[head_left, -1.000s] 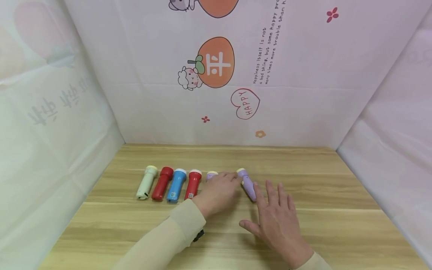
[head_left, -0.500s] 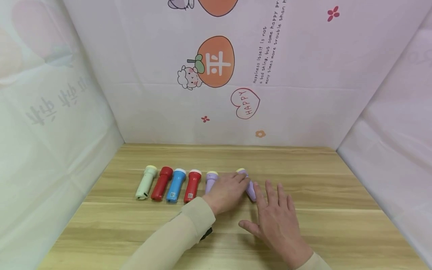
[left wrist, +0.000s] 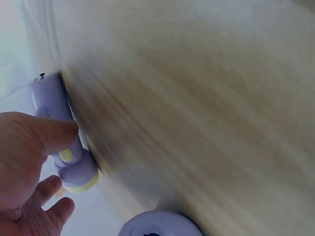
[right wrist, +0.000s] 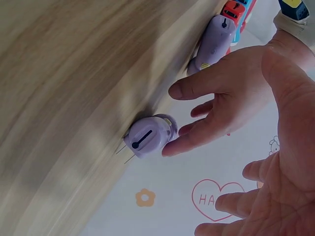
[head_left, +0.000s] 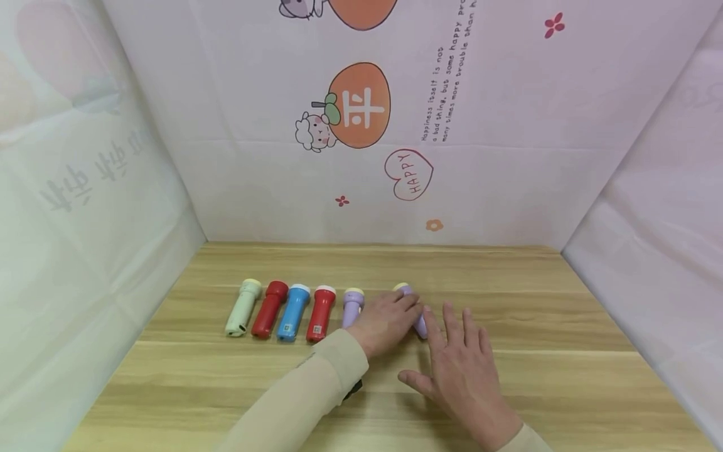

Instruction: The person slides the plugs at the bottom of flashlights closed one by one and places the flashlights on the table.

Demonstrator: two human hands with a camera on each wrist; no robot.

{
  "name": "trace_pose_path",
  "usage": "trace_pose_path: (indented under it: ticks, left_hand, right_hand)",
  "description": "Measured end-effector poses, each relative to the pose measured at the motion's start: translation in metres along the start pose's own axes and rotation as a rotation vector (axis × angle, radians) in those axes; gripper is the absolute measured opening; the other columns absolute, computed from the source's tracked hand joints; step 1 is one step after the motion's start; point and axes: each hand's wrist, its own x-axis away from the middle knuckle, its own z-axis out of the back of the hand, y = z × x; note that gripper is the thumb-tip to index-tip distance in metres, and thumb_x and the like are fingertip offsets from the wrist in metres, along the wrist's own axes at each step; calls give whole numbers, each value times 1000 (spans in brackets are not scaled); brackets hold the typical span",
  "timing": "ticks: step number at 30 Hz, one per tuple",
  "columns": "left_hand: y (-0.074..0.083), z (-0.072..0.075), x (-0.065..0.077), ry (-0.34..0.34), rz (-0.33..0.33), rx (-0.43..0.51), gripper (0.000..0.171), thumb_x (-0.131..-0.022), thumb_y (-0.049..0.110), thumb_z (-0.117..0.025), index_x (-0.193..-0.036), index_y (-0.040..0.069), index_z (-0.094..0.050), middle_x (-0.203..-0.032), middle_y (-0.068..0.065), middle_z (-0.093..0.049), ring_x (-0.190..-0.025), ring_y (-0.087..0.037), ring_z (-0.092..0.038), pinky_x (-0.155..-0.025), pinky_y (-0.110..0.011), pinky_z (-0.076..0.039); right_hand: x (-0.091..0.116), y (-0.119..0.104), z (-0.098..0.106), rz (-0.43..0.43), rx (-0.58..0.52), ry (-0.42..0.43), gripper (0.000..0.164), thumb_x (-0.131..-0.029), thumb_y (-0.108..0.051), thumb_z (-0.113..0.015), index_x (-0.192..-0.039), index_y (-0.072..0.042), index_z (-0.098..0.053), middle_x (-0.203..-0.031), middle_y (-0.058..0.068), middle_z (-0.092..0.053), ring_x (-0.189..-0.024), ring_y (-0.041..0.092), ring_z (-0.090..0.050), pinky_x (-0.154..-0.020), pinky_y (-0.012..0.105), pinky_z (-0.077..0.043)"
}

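Two purple flashlights with pale yellow rims lie on the wooden table. My left hand [head_left: 388, 319] reaches over the slanted right-hand purple flashlight [right wrist: 147, 136], its fingers overlapping the middle of it in the head view. Seen from the right wrist, the thumb stands apart from the fingers and one fingertip is right at the flashlight's side. The other purple flashlight [head_left: 353, 307] lies left of this hand, partly covered by it. My right hand [head_left: 464, 370] is spread, fingers straight, its index fingertip close beside the slanted flashlight's tail.
To the left, a row holds a pale green flashlight [head_left: 243, 307], a dark red flashlight [head_left: 269, 309], a blue flashlight [head_left: 294, 312] and a red flashlight [head_left: 321, 314]. Behind the table [head_left: 508, 270] rises a printed white cloth [head_left: 271, 188], with more cloth along both sides.
My left hand has moved right, from beside the left purple flashlight to over the slanted one, uncovering more of the left one. The right hand stays in place.
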Motion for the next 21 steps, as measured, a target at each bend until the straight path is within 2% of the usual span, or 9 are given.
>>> trace_pose_path:
  ticks: [6, 15, 21]
  left_hand:
    - [3, -3, -4, -2, -4, -71, 42, -108, 25, -59, -150, 24, -56, -157, 2, -51, -148, -22, -45, -118, -37, -44]
    - [7, -4, -10, -34, 22, -96, 36, -107, 27, -60, -142, 31, -58, -152, 2, -55, -145, -20, -47, -120, -39, -41]
    - [9, -6, -11, -58, 45, -92, 41, -105, 24, -64, -144, 31, -57, -144, 0, -58, -142, -20, -49, -121, -39, -40]
  right_hand:
    - [1, 0, 0, 5, -4, 11, 115, -77, -77, -74, -162, -11, -35, -162, 31, -35, -147, 59, -32, -111, 76, -34]
    - [1, 0, 0, 4, -4, 42, 116, -75, -78, -75, -161, -10, -37, -159, 31, -40, -144, 59, -37, -109, 76, -36]
    - [1, -1, 0, 3, 7, 49, 117, -73, -78, -76, -161, -10, -37, -159, 31, -41, -143, 59, -38, -109, 75, -37]
